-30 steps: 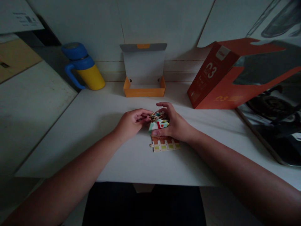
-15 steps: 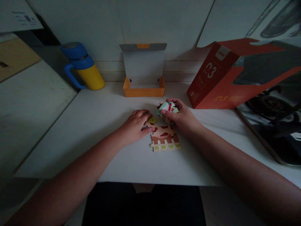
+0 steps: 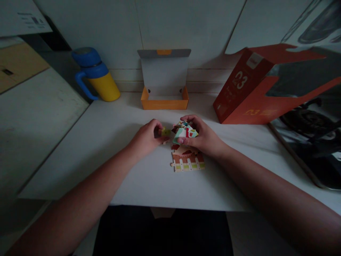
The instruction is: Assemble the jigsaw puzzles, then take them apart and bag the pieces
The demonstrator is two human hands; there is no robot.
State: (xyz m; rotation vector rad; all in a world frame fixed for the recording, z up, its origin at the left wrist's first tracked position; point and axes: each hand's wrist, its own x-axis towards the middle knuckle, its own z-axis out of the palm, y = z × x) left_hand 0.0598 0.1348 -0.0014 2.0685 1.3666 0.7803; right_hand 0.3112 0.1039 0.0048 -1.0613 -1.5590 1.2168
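Several joined puzzle pieces (image 3: 188,160) lie flat on the white counter, printed with brown patches and a white fence along the near edge. Just beyond them, my right hand (image 3: 205,137) grips a stack of loose puzzle pieces (image 3: 184,133) in mixed colours, thumb on top; the stack covers the far part of the joined ones. To the left, my left hand (image 3: 147,136) pinches a yellow-green puzzle piece (image 3: 166,132) between thumb and fingers. That piece is partly hidden by the fingers and sits apart from the joined section.
An orange box (image 3: 164,104) with its lid raised stands against the wall. At the back left is a blue and yellow jug (image 3: 105,85). A tall red box (image 3: 239,85) stands at the right, beside a gas stove (image 3: 314,138).
My left hand has drawn slightly left, lifting the yellow-green piece away from the joined ones. My right hand has shifted a little left and nearer with the stack.
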